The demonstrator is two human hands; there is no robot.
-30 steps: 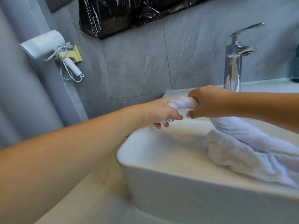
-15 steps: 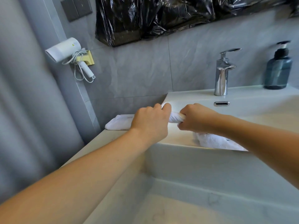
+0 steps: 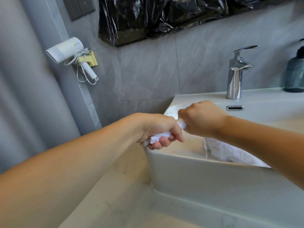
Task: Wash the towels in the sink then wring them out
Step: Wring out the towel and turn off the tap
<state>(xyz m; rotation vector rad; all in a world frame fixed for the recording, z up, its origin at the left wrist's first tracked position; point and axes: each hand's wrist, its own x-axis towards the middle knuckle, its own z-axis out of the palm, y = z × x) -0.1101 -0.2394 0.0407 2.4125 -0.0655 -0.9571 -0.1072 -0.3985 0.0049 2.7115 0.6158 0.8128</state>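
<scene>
From the head camera I see a pale stone table (image 3: 118,199) carrying a white rectangular sink (image 3: 189,175), set against a grey tiled wall (image 3: 148,71). A chrome tap (image 3: 235,76) stands on the sink's back ledge, with an overflow slot (image 3: 234,108) below it and a dark soap bottle (image 3: 295,74) at the right edge of my view. On the wall to the left hangs a white hair dryer (image 3: 65,49) in a yellow holder (image 3: 88,59), its cord looped beneath. A dark switch plate (image 3: 79,7) sits above it, and crumpled black plastic sheeting (image 3: 156,17) covers the upper wall.

Both bare arms reach in over the sink's left corner. The left hand (image 3: 158,129) has its fingers (image 3: 162,142) curled tight around one end of a twisted white towel (image 3: 164,134). The right hand (image 3: 202,117) is fisted around the other end, knuckles up, so only a short rope of cloth shows between the two hands. The towel is held just above the sink's rim. A thin stream of water (image 3: 206,150) falls from below the right hand into the sink. A second white towel (image 3: 230,153) lies bunched inside the sink, partly hidden by the right forearm.
</scene>
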